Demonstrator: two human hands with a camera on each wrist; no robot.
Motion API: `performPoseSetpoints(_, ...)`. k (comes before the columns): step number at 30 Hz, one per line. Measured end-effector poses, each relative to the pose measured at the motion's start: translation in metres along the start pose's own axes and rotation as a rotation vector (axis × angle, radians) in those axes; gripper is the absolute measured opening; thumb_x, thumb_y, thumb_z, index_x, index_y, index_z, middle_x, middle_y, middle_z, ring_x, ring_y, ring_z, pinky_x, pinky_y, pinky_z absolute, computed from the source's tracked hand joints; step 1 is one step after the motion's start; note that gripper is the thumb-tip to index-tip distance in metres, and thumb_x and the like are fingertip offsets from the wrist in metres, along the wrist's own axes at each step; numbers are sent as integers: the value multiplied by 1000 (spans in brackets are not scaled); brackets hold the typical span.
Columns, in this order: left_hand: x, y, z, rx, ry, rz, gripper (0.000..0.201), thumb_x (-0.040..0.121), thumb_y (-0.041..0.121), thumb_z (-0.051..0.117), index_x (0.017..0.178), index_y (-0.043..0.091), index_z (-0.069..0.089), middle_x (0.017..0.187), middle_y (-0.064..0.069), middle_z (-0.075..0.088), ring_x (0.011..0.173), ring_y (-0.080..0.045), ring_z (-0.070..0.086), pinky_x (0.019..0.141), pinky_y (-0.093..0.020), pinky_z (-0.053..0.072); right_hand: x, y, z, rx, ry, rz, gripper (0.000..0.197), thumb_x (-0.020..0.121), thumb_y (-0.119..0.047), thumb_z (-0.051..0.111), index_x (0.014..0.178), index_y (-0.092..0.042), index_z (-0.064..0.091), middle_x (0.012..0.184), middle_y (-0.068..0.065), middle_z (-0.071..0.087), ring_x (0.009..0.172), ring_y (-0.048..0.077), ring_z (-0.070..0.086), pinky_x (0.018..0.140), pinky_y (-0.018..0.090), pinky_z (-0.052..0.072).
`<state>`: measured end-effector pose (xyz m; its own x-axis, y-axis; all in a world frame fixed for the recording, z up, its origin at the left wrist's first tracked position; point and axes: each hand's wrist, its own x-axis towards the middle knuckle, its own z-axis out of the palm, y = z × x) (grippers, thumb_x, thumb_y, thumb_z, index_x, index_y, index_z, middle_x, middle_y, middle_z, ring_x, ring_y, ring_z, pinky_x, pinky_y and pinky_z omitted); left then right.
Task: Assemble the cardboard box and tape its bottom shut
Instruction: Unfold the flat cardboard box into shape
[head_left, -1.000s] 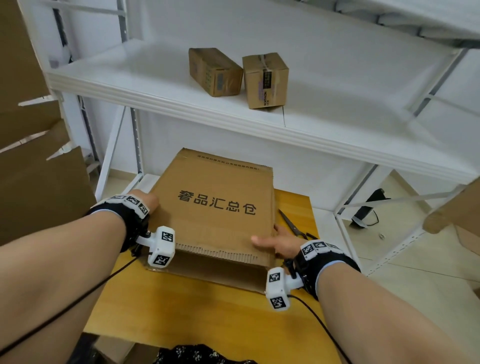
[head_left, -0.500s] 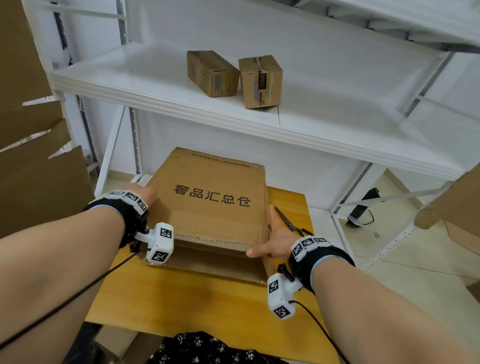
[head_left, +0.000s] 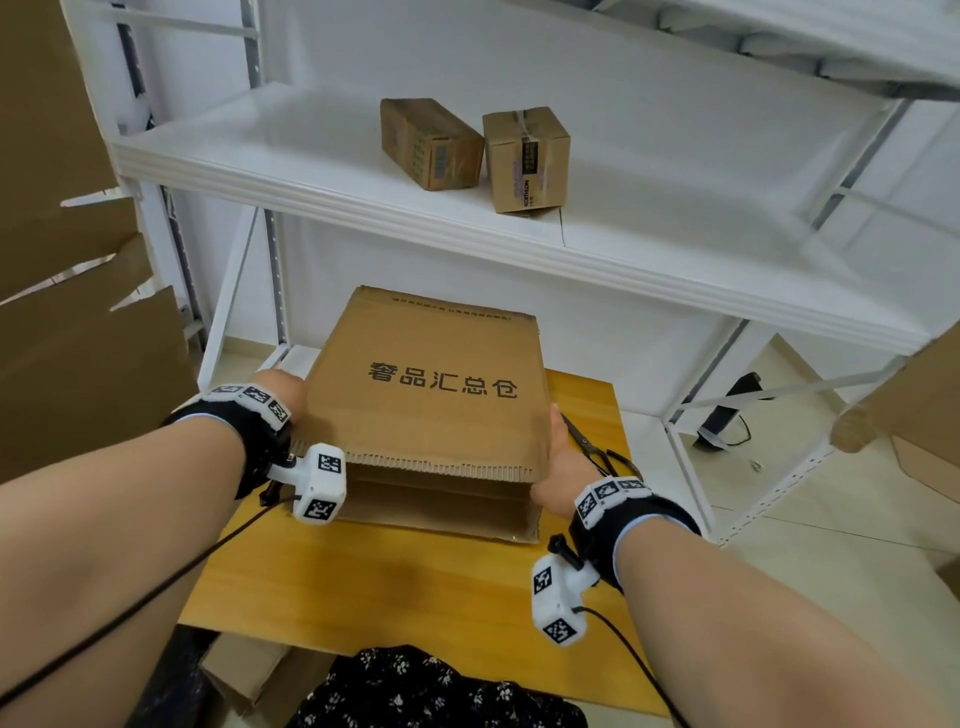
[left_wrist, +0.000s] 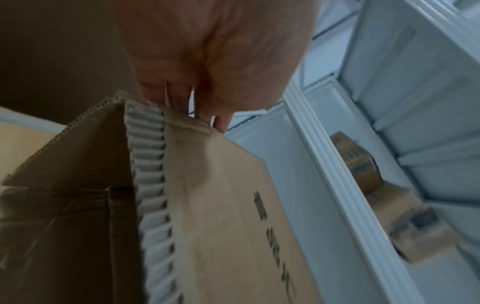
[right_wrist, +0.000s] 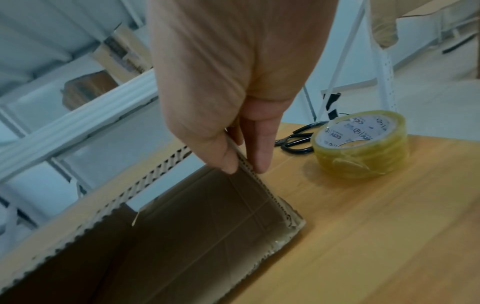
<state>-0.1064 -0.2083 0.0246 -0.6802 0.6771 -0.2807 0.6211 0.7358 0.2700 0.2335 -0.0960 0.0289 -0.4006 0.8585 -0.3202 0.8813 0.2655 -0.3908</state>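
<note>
Both hands opening the box

Left hand and right hand are pinching opposite sides of the cardboard box, spreading it wider than 1 second ago (tape waiting).

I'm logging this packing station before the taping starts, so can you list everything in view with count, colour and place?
Cardboard box: one, brown with black printed characters, on the table, partly opened, near end open.
Tape roll: one, clear yellowish, on the table right of the box.
Scissors: one pair, black handles, on the table right of the box.
Wooden table: one, yellow-orange, under the box.
Small taped cartons: two, brown, side by side on the shelf.
Shelf unit: one, white, behind the table.
Flat cardboard sheets: several, brown, far left.
Left hand: grips the box's left edge.
Right hand: pinches the box's right wall, thumb inside.
</note>
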Motion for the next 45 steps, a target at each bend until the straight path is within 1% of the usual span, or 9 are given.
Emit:
performPoseSetpoints(6, -13, -15, 18, -25, -99, -44, 39, 98, 3, 43, 136, 0, 49, 135, -19, 54, 124, -33, 53, 98, -33, 43, 13, 13, -4, 92, 46, 109, 109, 96, -16, 61, 153, -34, -30, 104, 7, 67, 83, 20, 69, 63, 30, 55)
performPoseSetpoints(9, -32, -19, 33, 4, -197, -28, 46, 97, 26, 56, 137, 5, 47, 127, -13, 58, 109, -27, 60, 89, -30, 48, 18, 16, 7, 268, 43, 192, 111, 91, -23, 70, 157, -31, -19, 128, 14, 59, 107, 32, 65, 86, 46, 59)
performPoseSetpoints(13, -23, -28, 61, -209, -281, -59, 81, 75, 50, 76, 138, 12, 44, 118, -14, 64, 99, -31, 65, 86, -42, 57, 21, 21, 17, 466, 34, 288, 103, 75, -52, 79, 152, -15, 23, 122, 12, 62, 107, 37, 66, 95, 54, 56)
performPoseSetpoints(16, -32, -22, 66, -296, -234, -73, 68, 93, 39, 59, 147, 9, 32, 138, -19, 50, 118, -37, 55, 96, -45, 50, 13, 19, 20, 464, -59, 318, 61, 83, -57, 72, 120, -11, 54, 106, 9, 63, 104, 34, 67, 95, 49, 56)
performPoseSetpoints(25, -50, -21, 42, -405, -69, -118, 27, 96, 8, 48, 118, -4, 59, 118, -24, 63, 109, -38, 61, 89, -41, 50, 6, 10, 7, 54, 37, 281, 17, 104, -20, 45, 103, -9, 58, 100, 15, 68, 94, 35, 67, 78, 36, 54)
performPoseSetpoints(29, -54, -18, 14, -617, 200, -82, 25, 92, 25, 55, 97, 4, 68, 91, -22, 68, 84, -37, 64, 74, -38, 51, 19, 12, -20, 90, 79, 264, 14, 92, -12, 60, 102, -6, 68, 95, 19, 74, 92, 37, 73, 86, 47, 61)
performPoseSetpoints(33, -69, -6, -12, -880, 322, -41, 33, 96, 28, 52, 120, 6, 59, 103, -17, 61, 102, -39, 59, 87, -41, 48, 12, 5, -52, 221, 175, 195, 17, 90, -12, 52, 93, -5, 67, 91, 21, 73, 85, 36, 70, 86, 48, 60)
performPoseSetpoints(39, -81, 3, -43, -1077, 390, 16, 34, 99, 27, 49, 125, 6, 55, 116, -16, 61, 107, -36, 58, 84, -35, 46, -14, -18, -93, 402, 419, 60, 38, 108, -27, 35, 132, -3, 52, 132, 24, 58, 119, 39, 55, 89, 35, 38)
performPoseSetpoints(45, -72, 15, -81, -1236, 371, 36, 18, 83, 15, 64, 100, 15, 69, 99, -14, 70, 86, -33, 68, 79, -50, 58, -31, -42, -120, 661, 466, 97, 22, 93, -3, 46, 93, -22, 56, 90, 10, 64, 69, 40, 71, 69, 55, 62)
